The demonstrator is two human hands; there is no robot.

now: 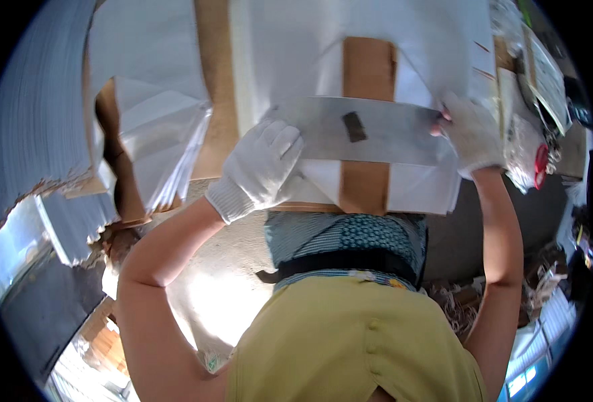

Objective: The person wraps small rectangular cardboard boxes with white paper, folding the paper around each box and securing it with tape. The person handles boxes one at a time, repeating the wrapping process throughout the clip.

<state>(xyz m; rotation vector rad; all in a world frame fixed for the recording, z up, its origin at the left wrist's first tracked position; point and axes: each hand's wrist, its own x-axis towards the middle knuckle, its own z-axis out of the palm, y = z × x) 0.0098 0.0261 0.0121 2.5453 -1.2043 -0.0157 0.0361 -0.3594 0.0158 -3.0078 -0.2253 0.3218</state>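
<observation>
Both of my hands wear white knit gloves. A long flat grey strip (397, 130) with a dark rectangular patch near its middle lies crosswise in front of me; whether it is plastic or metal I cannot tell. At its left end, my left hand (266, 161) is closed over the edge. My right hand (470, 134) grips the opposite end, with bare fingertips showing at the edge. Beneath the strip, a brown cardboard piece (366, 67) runs lengthwise over large white sheets (283, 47).
Stacked white sheets (156, 127) with brown board stand to the left, beside a thick pile of grey-white sheets (35, 100). On the right are a clear plastic bag (521, 151), a red object (541, 166) and a metal chain (552, 144). Tangled scraps (454, 305) lie on the floor.
</observation>
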